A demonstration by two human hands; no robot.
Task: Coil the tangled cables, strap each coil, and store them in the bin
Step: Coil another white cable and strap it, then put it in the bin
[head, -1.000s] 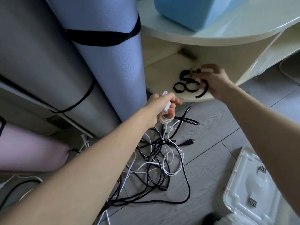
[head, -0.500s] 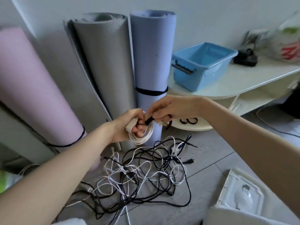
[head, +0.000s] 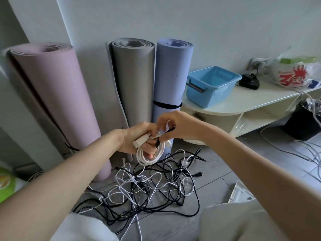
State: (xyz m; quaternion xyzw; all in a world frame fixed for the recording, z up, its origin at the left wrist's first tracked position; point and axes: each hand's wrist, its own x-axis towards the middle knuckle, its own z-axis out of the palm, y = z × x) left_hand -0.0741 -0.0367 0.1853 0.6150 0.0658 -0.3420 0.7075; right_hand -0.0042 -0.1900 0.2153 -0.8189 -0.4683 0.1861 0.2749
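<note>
My left hand [head: 139, 138] grips a small coil of white cable [head: 150, 154], its white plug end sticking out to the left. My right hand [head: 175, 125] pinches a black strap [head: 163, 136] that runs over the top of the coil and down its front. Both hands meet in mid-air above a tangle of black and white cables [head: 151, 185] on the grey floor. A light blue bin [head: 211, 85] stands open on the white shelf top [head: 246, 100] to the right.
Pink [head: 52, 94], grey [head: 133, 80] and blue [head: 172, 73] rolled mats lean against the wall behind the hands. A black box [head: 249, 82] and a plastic bag [head: 293, 73] sit on the shelf. A white lid [head: 240, 193] lies on the floor at right, loose cables beyond it.
My right hand came back from the lower shelf holding a black strap and joined the left hand at the coil. The strap now lies round the coil. The view tilted upward.
</note>
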